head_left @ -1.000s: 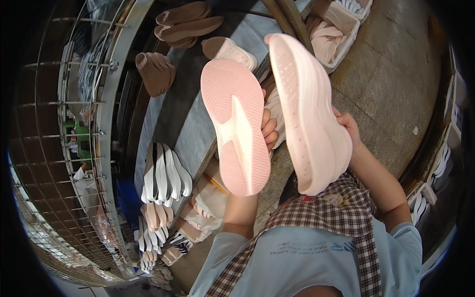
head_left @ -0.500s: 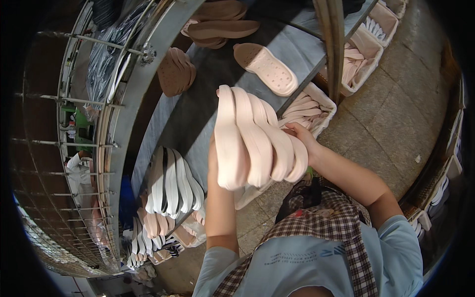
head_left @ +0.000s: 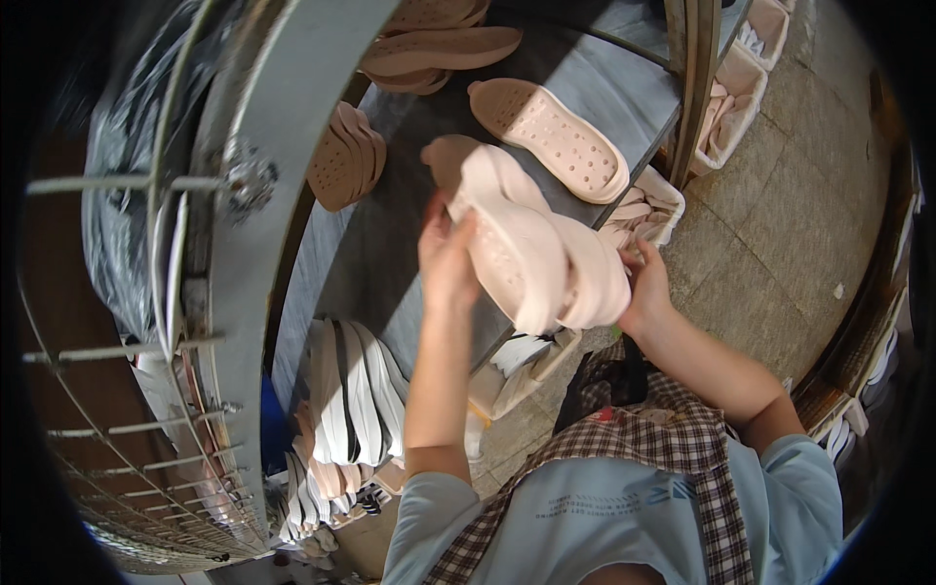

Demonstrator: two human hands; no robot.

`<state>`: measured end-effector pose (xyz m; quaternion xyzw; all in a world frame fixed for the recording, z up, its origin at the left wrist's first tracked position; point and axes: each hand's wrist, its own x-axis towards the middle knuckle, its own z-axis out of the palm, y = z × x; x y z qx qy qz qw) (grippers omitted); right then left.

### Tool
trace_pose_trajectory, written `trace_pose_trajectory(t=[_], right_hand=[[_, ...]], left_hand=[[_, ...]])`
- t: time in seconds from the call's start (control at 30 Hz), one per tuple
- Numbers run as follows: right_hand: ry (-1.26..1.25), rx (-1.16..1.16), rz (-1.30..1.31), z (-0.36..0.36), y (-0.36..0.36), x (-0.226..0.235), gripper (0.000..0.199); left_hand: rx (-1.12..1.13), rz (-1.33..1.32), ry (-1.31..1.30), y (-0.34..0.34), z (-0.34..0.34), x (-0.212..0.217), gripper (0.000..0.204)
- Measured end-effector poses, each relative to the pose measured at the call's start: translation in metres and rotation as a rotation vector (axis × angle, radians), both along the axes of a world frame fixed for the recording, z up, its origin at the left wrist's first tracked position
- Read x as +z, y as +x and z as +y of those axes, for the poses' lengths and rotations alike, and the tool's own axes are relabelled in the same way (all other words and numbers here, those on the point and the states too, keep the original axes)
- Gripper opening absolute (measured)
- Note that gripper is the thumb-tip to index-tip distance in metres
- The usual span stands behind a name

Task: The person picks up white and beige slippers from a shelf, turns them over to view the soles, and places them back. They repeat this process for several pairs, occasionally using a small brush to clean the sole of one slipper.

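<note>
A stack of pale pink shoe soles (head_left: 546, 249) is held tilted between my two hands, above the grey tabletop. My left hand (head_left: 450, 261) grips the stack's left side, with the fingers partly behind it. On the other end, my right hand (head_left: 645, 288) is closed against the stack's edge, fingertips at the outer sole. Just beyond the stack lies a single pink sole (head_left: 561, 141), its dotted inner face up. More pink soles (head_left: 346, 156) stand leaning together at the left, and a pile of pink soles (head_left: 439, 54) lies at the far side.
The grey table (head_left: 361, 253) has a row of white soles (head_left: 356, 390) at its near left. A metal frame with wire mesh (head_left: 127, 429) runs along the left. Lined bins of soles (head_left: 731, 107) stand on the floor beyond a post (head_left: 694, 78) at the right.
The stack has turned and tipped, so a sole's dotted inner face now shows. My left hand has come into view on its left side. The whole view has shifted slightly.
</note>
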<state>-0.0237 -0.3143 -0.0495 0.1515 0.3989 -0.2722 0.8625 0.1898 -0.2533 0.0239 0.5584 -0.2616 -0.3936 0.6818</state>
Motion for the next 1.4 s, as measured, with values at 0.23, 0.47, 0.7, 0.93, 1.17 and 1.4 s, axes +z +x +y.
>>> trace_pose_trajectory(t=[0.23,0.47,0.7,0.93,1.17,1.4], right_hand=[[-0.016,-0.184,0.014,-0.025,0.051,0.005,0.046],[-0.092,-0.069,0.286,-0.005,0.009,-0.042,0.034],[-0.182,0.662,-0.001,0.037,-0.050,-0.079,0.022],[-0.478,1.102,-0.424,0.056,-0.001,-0.057,0.067],[-0.211,0.879,-0.941,0.113,-0.014,-0.031,0.061],[-0.320,0.679,-0.641,0.083,-0.114,-0.027,0.073]], left_hand=[[0.694,0.163,0.122,0.210,0.019,-0.010,0.079],[0.380,0.494,-0.179,0.290,-0.004,-0.052,0.086],[0.611,0.520,-0.126,0.195,0.022,-0.024,0.040],[0.544,0.713,0.087,-0.086,0.198,0.028,0.057],[0.340,0.399,0.502,-0.257,0.286,0.031,0.061],[0.216,0.153,0.363,-0.262,0.240,0.006,0.070]])
